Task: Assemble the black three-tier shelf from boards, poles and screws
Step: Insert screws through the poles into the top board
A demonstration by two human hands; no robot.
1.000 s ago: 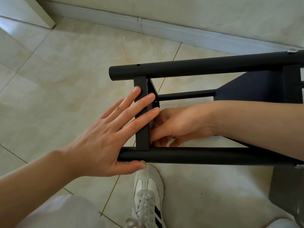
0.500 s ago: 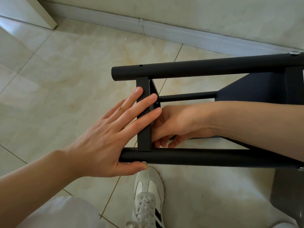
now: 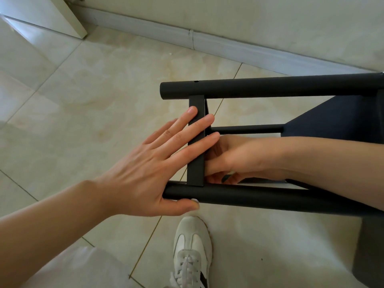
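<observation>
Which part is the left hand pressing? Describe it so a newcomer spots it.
Start at the black shelf frame lying on its side on the tile floor, with two thick round poles running left to right. The left hand lies flat on the board edge spanning them near their left ends: flat and upright, unlike the round poles.

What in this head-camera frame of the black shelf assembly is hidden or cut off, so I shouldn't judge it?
- Right hand: its fingertips, and whatever they hold, sit behind the flat black end board and the left hand; head view.
- Screw: none can be made out.
- Black round metal poles: their far ends run off the right edge.
- Dark shelf board: cut by the right edge and the right forearm.
- White sneaker: cut by the bottom edge.
</observation>
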